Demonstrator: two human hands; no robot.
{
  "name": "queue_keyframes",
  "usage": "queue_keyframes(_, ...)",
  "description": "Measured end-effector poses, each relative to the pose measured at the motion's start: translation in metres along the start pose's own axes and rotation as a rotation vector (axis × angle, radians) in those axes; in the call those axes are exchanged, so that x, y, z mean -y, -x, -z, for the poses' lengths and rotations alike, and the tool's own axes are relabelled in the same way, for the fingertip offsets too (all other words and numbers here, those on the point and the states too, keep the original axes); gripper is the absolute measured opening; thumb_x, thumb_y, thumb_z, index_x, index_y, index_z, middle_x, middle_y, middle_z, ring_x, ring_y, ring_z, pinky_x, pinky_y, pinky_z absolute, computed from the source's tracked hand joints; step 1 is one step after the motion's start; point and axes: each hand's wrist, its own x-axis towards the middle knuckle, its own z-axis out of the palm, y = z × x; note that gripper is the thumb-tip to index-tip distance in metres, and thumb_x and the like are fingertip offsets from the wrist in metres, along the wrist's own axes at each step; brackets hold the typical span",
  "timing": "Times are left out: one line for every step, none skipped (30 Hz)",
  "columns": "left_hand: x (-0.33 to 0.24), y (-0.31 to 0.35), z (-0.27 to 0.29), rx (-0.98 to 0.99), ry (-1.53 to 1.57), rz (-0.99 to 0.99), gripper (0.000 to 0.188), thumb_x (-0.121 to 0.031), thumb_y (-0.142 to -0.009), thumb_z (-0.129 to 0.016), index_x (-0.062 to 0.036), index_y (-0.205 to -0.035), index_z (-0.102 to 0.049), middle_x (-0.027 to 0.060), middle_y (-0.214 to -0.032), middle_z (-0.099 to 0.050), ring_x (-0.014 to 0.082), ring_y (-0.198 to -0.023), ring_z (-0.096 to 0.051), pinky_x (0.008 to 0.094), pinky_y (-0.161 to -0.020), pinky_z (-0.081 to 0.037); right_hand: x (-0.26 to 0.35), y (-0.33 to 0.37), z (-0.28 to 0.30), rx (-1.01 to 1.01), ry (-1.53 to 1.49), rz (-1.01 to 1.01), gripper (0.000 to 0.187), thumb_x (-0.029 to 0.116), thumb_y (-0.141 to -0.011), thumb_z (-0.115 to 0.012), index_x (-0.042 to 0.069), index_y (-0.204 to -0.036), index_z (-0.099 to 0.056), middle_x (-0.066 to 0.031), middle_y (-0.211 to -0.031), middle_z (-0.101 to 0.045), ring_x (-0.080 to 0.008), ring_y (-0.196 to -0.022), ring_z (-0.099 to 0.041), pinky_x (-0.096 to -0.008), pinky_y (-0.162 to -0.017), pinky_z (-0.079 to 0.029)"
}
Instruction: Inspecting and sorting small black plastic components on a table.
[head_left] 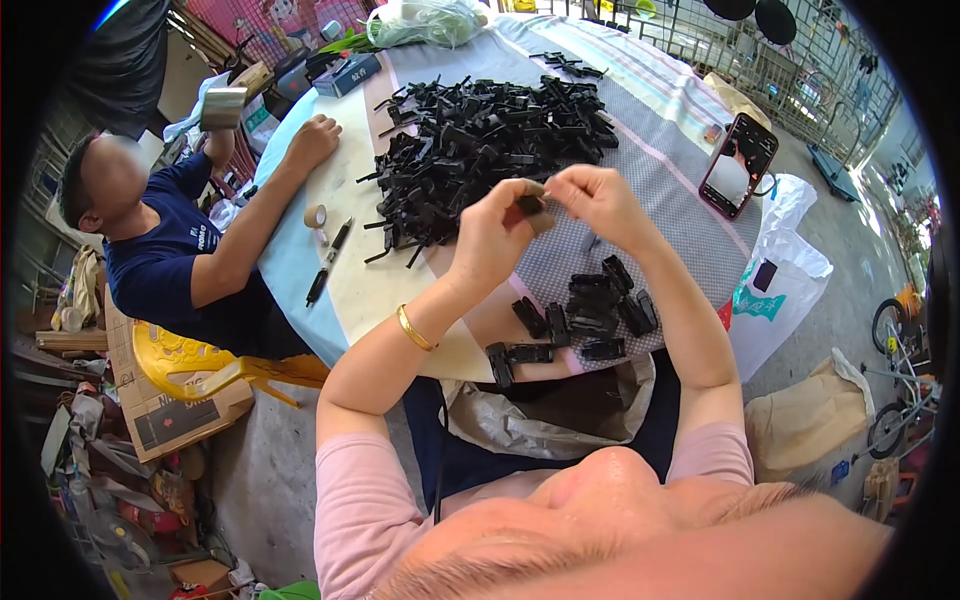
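Note:
Above the table, my left hand (493,238) is closed around a small black plastic part (530,206), mostly covered by the fingers. My right hand (600,203) meets it fingertip to fingertip in a pinch; whatever lies between those fingers is too small to make out. Just beyond both hands spreads a large heap of black plastic parts (480,140), many with thin arms sticking out. Nearer to me, below my right hand, lies a smaller group of blocky black parts (595,305) close to the table's edge.
A cloth covers the round table (665,165). A phone (738,165) stands at the right, beside a white plastic bag (780,280). Tape (316,216) and a pen (330,262) lie left. Another person (180,230) sits there, forearm on the table. An open sack (540,420) is at my lap.

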Motion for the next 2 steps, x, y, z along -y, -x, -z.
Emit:
queue_keyframes(-0.0033,0.0027,-0.0023,0.071,-0.017,0.076,0.039,-0.001,-0.07,-0.068,-0.0029,-0.105,-0.051,0.0056,-0.08,-0.061,0.0098,-0.069,-0.055,0.0236,-0.066,-0.047,-0.0103,-0.0039,0.008,-0.138,0.158,0.159,0.025,0.025,-0.082,-0.061,0.001,-0.085,-0.064,-0.0015,-0.062,-0.058,-0.0054,-0.053,-0.048,-0.0207,-0.047,-0.039)
queue_keyframes(-0.0062,0.006,-0.0012,0.211,-0.117,0.124,0.043,0.003,-0.072,-0.066,-0.0019,-0.11,-0.047,0.0084,-0.089,-0.06,0.0111,-0.081,-0.058,0.0241,-0.075,-0.046,-0.0076,-0.0052,0.0142,-0.183,0.246,0.097,0.028,0.03,-0.079,-0.064,0.003,-0.086,-0.065,-0.0055,-0.069,-0.064,-0.0087,-0.061,-0.057,-0.0199,-0.054,-0.045)
